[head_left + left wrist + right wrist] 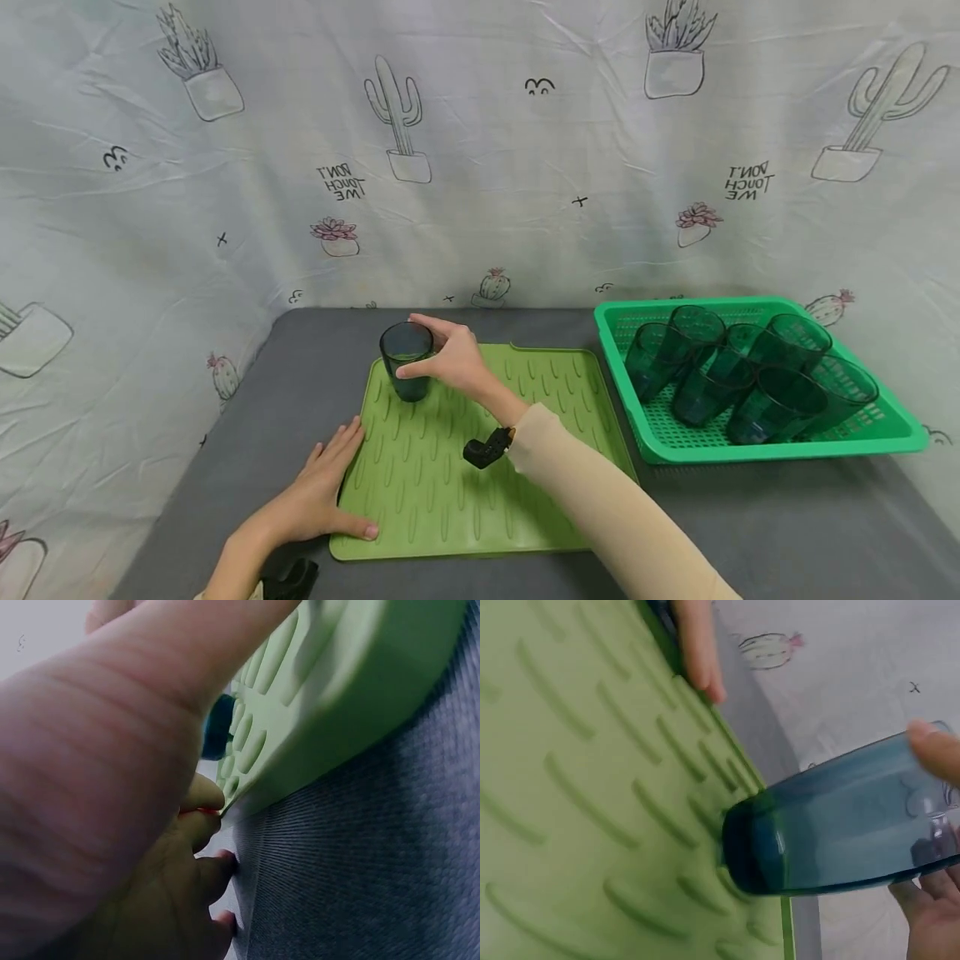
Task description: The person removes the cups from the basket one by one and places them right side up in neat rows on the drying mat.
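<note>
Nearest the person, the left hand lies flat on the near left corner of the light green ribbed drying mat, fingers straight and relaxed, the thumb stretched along the mat's front edge and the palm partly on the grey bench. The left wrist view shows the same: fingertips meet the mat's raised edge where it sits on the grey cloth surface. It holds nothing.

Further in, the right arm in a cream sleeve crosses the mat diagonally, with a small black device strapped at the wrist. The right hand grips a dark blue-green tumbler near its rim, thumb in front and fingers curled round the back. The tumbler stands upright, mouth up, on the far left part of the mat. In the right wrist view its base rests on the mat's ribs.

To the right, well apart from the mat's tumbler, a bright green perforated basket sits on the bench, holding several more dark tumblers lying tilted against one another.

Behind everything hangs a white cloth backdrop printed with cacti and potted succulents.
</note>
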